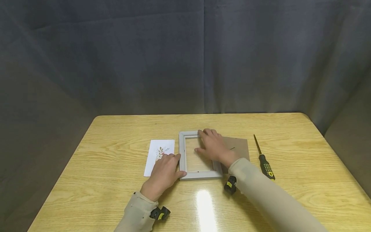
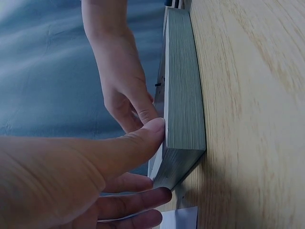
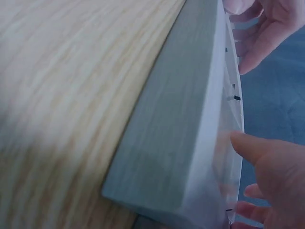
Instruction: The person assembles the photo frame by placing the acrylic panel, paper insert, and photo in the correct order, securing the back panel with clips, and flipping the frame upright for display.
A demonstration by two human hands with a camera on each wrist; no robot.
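A light grey picture frame [image 1: 200, 175] lies on the table, small dark tabs along its inner edge and table grain showing through its opening. At its left side, my left hand [image 1: 164, 174] holds the near corner, thumb on top of the rim and fingers along the outer side. Over the opening reaches my right hand [image 1: 213, 146], fingertips at the far right part of the frame and thumb above the opening; its fingers are relaxed. A white card [image 1: 152, 158] with a printed flower design lies left of the frame, partly covered by my left hand.
A brown backing board [image 1: 239, 148] lies right of the frame, partly behind my right arm. Farther right is a screwdriver [image 1: 265, 164] with a black and yellow handle, tip pointing away. A dark curtain [image 1: 185, 64] hangs behind the wooden table [image 1: 116, 145].
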